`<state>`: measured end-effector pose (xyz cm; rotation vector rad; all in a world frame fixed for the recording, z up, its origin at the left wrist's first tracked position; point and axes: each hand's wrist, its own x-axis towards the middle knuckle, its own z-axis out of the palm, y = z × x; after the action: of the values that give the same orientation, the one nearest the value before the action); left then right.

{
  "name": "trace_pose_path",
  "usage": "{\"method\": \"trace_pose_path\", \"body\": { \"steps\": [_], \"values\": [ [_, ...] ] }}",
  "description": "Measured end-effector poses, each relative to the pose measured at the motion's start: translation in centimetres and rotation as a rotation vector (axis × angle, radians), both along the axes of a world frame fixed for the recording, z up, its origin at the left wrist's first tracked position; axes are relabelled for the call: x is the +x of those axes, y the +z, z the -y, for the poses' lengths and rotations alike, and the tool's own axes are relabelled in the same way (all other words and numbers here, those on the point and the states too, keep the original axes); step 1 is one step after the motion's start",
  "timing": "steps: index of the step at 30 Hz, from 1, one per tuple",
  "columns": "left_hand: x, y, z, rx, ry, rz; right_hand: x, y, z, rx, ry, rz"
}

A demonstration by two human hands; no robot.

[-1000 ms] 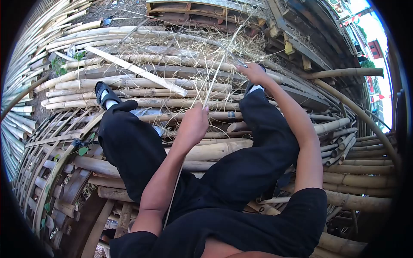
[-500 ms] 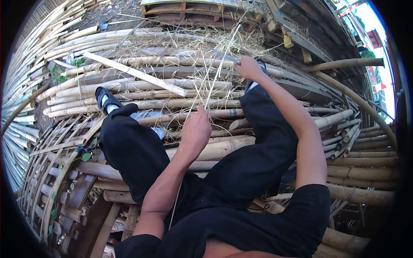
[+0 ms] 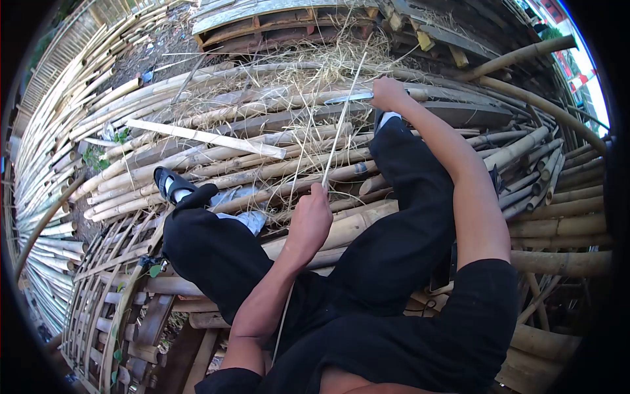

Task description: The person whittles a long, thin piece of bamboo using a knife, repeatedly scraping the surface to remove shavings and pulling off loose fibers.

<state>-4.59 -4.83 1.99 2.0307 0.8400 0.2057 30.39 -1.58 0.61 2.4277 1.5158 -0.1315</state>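
Note:
My left hand [image 3: 311, 220] is closed around a thin bamboo strip [image 3: 339, 136] between my knees. One end of the strip points up and away, and the other trails under my left forearm toward my body. My right hand [image 3: 390, 94] is closed on a knife, its handle mostly hidden by the fingers. The knife blade [image 3: 349, 99] points left, by the strip's far part; whether it touches cannot be made out. Pale bamboo shavings [image 3: 316, 79] lie loose beneath and beyond the blade.
Bamboo poles [image 3: 236, 157] lie in rows under my legs. A flat split bamboo slat [image 3: 207, 138] rests across them on the left. Wooden pallets [image 3: 282, 25] are stacked at the back. A woven bamboo frame [image 3: 115, 289] stands at the lower left, and a curved pole [image 3: 548, 111] arches at the right.
The knife's blade has swung to lie nearly level, pointing left. My left hand shows slightly lower and further right, still on the strip. The whole view has shifted a little.

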Motion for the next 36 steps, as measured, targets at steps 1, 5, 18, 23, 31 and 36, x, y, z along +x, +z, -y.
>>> {"method": "trace_pose_path", "body": {
  "steps": [1,5,18,23,31,36],
  "values": [
    [-0.1,-0.1,0.1,0.008,-0.012,-0.002,0.7,-0.4,0.1,-0.016,0.023,0.018],
    [-2.1,-0.1,1.1,-0.038,-0.050,0.067,5.6,0.7,2.0,0.046,-0.073,0.005],
    [-6.6,1.0,0.2,-0.057,0.037,-0.015,15.5,4.3,11.9,0.137,-0.761,0.242],
    [-5.0,-0.4,-1.0,-0.231,0.065,0.050,14.3,-0.7,12.4,0.028,-0.703,0.027],
    [-4.7,-2.2,-2.4,-0.633,0.268,0.243,3.9,-3.5,2.0,0.074,-0.276,-0.409],
    [-4.4,-2.7,-2.7,-0.588,0.303,0.292,-1.8,0.9,-0.1,0.297,-0.186,-0.549]
  ]
}}
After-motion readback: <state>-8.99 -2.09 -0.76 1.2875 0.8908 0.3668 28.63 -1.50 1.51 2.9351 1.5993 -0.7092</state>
